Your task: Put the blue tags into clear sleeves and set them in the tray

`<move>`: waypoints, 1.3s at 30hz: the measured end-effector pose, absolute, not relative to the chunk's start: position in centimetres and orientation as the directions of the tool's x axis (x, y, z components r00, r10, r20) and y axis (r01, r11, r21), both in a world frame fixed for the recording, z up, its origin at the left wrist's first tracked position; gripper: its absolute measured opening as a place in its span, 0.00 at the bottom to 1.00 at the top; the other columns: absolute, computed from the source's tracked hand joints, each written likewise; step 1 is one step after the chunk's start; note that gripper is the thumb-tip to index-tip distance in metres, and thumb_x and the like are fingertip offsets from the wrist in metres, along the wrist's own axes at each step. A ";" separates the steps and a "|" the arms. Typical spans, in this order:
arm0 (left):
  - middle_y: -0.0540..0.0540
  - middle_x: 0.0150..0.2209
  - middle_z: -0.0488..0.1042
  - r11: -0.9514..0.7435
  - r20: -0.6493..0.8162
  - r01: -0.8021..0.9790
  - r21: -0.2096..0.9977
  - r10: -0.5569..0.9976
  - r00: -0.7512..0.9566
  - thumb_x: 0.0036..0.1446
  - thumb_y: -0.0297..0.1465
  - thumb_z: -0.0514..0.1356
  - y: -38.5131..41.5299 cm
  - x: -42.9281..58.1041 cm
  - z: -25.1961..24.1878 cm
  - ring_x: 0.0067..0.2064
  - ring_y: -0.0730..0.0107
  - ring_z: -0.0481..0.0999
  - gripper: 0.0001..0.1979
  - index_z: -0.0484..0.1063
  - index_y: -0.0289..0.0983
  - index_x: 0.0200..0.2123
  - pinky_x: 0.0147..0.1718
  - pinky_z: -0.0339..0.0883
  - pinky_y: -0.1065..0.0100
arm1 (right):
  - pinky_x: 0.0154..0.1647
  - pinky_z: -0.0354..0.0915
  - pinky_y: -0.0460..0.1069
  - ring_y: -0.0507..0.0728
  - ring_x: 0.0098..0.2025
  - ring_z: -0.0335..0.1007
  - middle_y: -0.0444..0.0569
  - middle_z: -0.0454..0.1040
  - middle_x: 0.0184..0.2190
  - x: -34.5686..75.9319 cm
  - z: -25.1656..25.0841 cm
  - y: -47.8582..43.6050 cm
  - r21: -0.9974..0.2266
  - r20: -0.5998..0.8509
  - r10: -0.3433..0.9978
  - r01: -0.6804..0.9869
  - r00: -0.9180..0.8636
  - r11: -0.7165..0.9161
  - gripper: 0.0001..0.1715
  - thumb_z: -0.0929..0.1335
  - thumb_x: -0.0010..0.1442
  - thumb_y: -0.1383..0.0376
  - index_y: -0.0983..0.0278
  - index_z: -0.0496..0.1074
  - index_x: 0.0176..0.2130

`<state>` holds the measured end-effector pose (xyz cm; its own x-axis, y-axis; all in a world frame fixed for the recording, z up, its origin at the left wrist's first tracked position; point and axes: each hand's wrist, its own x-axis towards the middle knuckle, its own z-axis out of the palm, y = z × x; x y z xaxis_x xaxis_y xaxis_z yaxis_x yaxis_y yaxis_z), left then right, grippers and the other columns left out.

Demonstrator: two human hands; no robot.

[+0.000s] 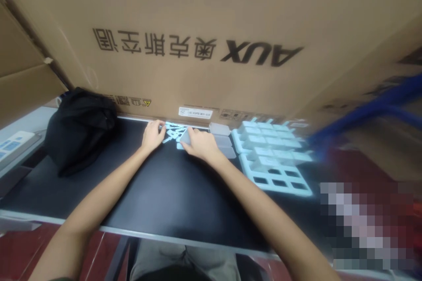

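My right hand is closed on a translucent popsicle mold cup, tilted over a small pile of light-blue plastic sticks. My left hand is at the left edge of that pile, fingers curved and thumb a little apart, its fingertips close to or touching the stick ends. Blur hides whether a stick sits between them. Beside my right hand lie several more translucent mold cups. Farther right are light-blue popsicle mold trays, with cups standing in many slots and several slots of the nearest tray bare.
A large cardboard box with printed lettering rises behind the black tabletop. To the left lies a black cloth bag, with a white and blue item past it. A blue metal bar stands at the right.
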<state>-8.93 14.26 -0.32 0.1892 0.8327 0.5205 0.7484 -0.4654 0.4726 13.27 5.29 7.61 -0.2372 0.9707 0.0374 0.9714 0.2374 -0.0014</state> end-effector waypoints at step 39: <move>0.44 0.36 0.77 -0.881 0.582 0.474 -0.006 0.382 0.718 0.69 0.31 0.54 8.1 -4.6 2.0 0.40 0.62 0.73 0.10 0.74 0.38 0.37 0.41 0.64 0.61 | 0.38 0.67 0.55 0.57 0.31 0.66 0.49 0.69 0.34 34.5 2.1 -8.9 -0.551 0.571 0.672 0.827 0.471 -0.111 0.33 0.68 0.58 0.39 0.63 0.67 0.45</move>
